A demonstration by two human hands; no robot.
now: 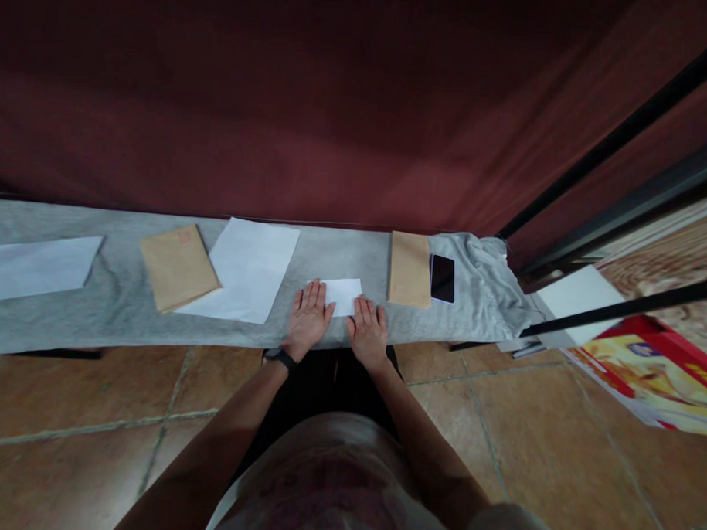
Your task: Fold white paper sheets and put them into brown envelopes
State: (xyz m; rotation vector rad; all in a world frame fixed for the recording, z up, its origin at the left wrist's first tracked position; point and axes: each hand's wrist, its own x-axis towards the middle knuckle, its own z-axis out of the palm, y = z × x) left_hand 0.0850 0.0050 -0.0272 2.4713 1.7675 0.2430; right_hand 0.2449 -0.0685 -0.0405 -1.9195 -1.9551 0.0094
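A small white rectangle of paper [344, 294], which looks folded, lies on the grey cloth in front of me. My left hand [309, 314] rests flat over its left end, fingers stretched out. At the paper's lower right corner, my right hand [367, 327] lies flat with its fingers extended and the tips touching the edge. A dark band [281, 359] is on my left wrist. Left of my hands is a large white sheet [252, 269], partly under a stack of brown envelopes [179, 267]. More brown envelopes [410, 268] lie to the right, beside a phone [443, 278].
The narrow table wears a grey cloth [354, 249], bunched at its right end. Another white sheet [37, 268] lies far left. Behind hangs a dark red curtain [312, 124]. Black metal bars [624, 311] and a red and yellow box [651, 376] stand at right.
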